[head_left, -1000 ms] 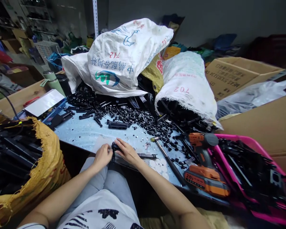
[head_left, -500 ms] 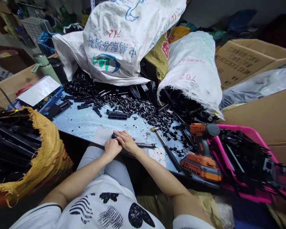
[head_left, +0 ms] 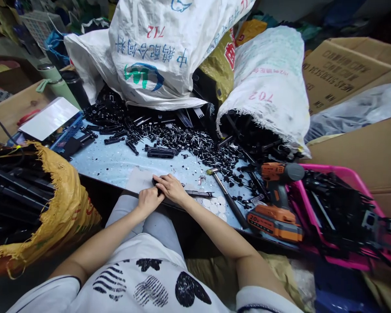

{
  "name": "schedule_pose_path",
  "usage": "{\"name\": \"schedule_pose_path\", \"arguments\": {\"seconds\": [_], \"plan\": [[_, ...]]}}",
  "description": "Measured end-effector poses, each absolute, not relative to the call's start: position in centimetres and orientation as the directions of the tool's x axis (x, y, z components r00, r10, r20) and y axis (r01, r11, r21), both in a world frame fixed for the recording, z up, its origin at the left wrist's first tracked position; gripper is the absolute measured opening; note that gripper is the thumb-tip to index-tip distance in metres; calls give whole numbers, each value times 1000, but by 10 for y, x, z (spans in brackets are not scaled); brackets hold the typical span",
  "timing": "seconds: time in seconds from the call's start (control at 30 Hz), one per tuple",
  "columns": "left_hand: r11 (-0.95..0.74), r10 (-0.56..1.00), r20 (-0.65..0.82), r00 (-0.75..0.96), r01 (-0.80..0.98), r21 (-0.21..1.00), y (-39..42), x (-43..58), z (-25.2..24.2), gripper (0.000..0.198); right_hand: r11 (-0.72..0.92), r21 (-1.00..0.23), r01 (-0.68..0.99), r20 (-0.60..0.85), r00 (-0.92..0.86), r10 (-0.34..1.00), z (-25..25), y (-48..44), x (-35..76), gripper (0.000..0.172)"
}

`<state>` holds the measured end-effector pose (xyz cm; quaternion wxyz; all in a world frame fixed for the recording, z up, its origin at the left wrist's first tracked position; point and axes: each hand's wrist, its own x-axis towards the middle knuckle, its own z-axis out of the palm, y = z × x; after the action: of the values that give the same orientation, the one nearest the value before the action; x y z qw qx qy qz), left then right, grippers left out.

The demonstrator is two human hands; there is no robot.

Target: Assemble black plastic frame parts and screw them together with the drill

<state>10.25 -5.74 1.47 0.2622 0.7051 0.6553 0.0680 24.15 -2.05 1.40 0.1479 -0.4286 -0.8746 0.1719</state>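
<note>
Both of my hands rest together on a long black plastic part that lies along the near edge of the pale blue table. My left hand is curled in a loose fist against the part's left end. My right hand lies over the same end with its fingers pressed down on it. The part's thin right end sticks out past my right hand toward a hammer.
An orange cordless drill stands right of the hammer, beside a pink basket of black parts. Loose black pieces cover the table's far half. White sacks rise behind. A yellow sack of black strips sits at left.
The camera has tilted down, so the scene sits higher in view. My left hand has closed in against my right hand on the part's left end.
</note>
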Motion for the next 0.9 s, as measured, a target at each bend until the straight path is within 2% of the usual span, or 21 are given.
{"name": "schedule_pose_path", "arguments": {"seconds": [0.07, 0.13, 0.2, 0.3, 0.4, 0.47, 0.53, 0.6, 0.67, 0.73, 0.8, 0.83, 0.9], "plan": [[-109, 959, -200, 200, 913, 393, -52, 91, 19, 32, 616, -406, 675, 166, -608, 776, 19, -28, 254, 49], [-289, 937, -61, 345, 860, 421, -42, 83, 23, 32, 612, -373, 698, 254, -557, 791, 19, -39, 277, 56], [-519, 833, 82, 548, 721, 459, -27, 81, 24, 34, 481, -315, 818, 301, -395, 868, 15, -52, 306, 67], [-712, 613, 94, 784, 497, 496, -1, 91, 19, 40, 237, -163, 958, 206, -202, 957, 1, -68, 339, 66], [-697, 589, 50, 807, 475, 538, 21, 105, 12, 43, 222, -73, 972, 77, -216, 973, -7, -72, 347, 58], [-664, 608, 62, 792, 464, 586, 27, 109, 14, 34, 287, -99, 953, 66, -281, 957, -1, -68, 346, 59], [-646, 619, 82, 781, 447, 618, 21, 107, 22, 34, 418, -159, 894, 67, -413, 908, 17, -66, 348, 61], [-627, 626, 117, 771, 409, 663, 2, 103, 36, 43, 568, -242, 787, 73, -569, 819, 42, -69, 352, 64], [-591, 617, 180, 766, 299, 749, -27, 102, 55, 55, 679, -369, 634, 119, -693, 711, 62, -81, 354, 67], [-537, 588, 263, 765, 126, 834, -60, 105, 73, 68, 731, -533, 425, 207, -773, 600, 70, -97, 345, 69], [-513, 570, 370, 733, -35, 858, -87, 112, 87, 78, 717, -639, 278, 268, -794, 546, 61, -112, 323, 68], [-520, 602, 427, 675, -74, 851, -96, 116, 91, 80, 701, -648, 298, 264, -776, 574, 52, -116, 308, 65], [-564, 705, 510, 493, -47, 824, -104, 125, 92, 79, 647, -552, 526, 199, -670, 715, 31, -113, 275, 53]]}}
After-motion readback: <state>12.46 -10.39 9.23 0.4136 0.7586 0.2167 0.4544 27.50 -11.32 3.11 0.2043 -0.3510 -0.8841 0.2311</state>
